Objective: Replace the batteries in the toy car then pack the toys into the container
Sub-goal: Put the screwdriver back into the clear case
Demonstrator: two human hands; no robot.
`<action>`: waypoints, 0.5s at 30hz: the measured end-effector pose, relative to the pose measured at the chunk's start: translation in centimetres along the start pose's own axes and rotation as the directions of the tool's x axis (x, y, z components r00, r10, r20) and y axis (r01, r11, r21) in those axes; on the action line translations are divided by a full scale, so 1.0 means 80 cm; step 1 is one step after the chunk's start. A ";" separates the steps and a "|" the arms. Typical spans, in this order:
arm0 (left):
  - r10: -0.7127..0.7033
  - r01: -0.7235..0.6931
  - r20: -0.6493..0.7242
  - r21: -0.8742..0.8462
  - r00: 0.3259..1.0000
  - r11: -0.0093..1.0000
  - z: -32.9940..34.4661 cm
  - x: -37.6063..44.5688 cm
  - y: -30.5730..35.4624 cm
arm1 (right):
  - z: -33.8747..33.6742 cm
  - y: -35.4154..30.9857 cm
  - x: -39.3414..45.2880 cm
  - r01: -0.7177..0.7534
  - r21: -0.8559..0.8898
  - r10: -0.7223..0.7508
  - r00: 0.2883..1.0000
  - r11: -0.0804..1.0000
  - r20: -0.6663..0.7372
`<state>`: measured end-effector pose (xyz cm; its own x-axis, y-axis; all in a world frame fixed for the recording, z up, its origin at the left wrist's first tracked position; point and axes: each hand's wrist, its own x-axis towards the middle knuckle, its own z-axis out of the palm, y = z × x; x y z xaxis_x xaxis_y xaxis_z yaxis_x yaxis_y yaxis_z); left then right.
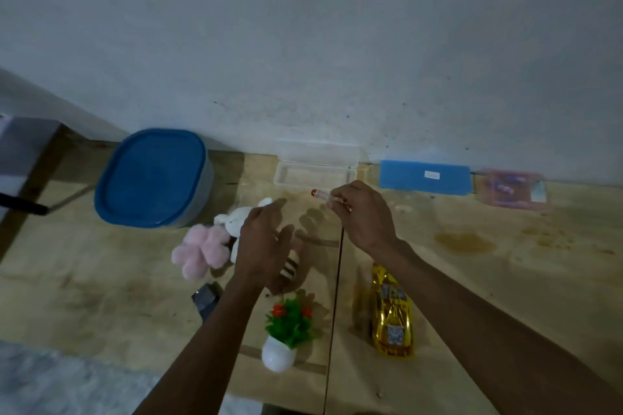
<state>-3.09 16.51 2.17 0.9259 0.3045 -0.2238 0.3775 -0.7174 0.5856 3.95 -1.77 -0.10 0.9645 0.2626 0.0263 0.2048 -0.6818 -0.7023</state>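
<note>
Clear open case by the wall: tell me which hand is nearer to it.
Right. The right hand, pinching a small red-tipped tube, is just in front of the clear case; the left hand is farther back, over the plush toys.

No legible text (blue case (424, 177) label blurred)

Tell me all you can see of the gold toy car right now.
The gold toy car lies on the wooden table, right of the seam, lengthwise away from the person. Its shiny yellow-gold body looks like plastic, with dark window panels and a grey patterned patch on the near end. Neither hand touches it; the right forearm passes over its far end. Wheels and battery cover are not visible.
</note>
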 end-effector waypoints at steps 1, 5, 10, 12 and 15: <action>0.004 -0.004 0.008 0.015 1.000 1.000 -0.004 0.016 0.001 | 0.006 -0.001 0.013 0.017 -0.054 -0.017 1.000 0.998 -0.008; 0.061 -0.063 0.037 0.058 0.997 0.996 -0.005 0.088 -0.006 | 0.032 0.002 0.061 0.057 -0.244 -0.069 0.997 0.968 -0.038; 0.053 -0.063 0.117 0.082 0.992 0.995 0.007 0.156 -0.014 | 0.070 0.007 0.104 0.048 -0.432 -0.069 0.997 0.901 -0.034; 0.038 -0.051 0.146 0.086 0.989 0.995 0.015 0.177 -0.021 | 0.081 0.009 0.115 0.051 -0.488 -0.074 0.997 0.872 -0.027; 0.056 -0.076 0.184 0.102 0.981 0.992 0.023 0.201 -0.032 | 0.096 0.017 0.128 0.061 -0.533 -0.086 0.996 0.844 -0.022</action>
<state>10.87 22.10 -4.37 0.9330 0.1432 -0.3302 0.3060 -0.7988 0.5180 12.83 5.27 -6.26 0.9470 0.3047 0.1022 0.3200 -0.9234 -0.2121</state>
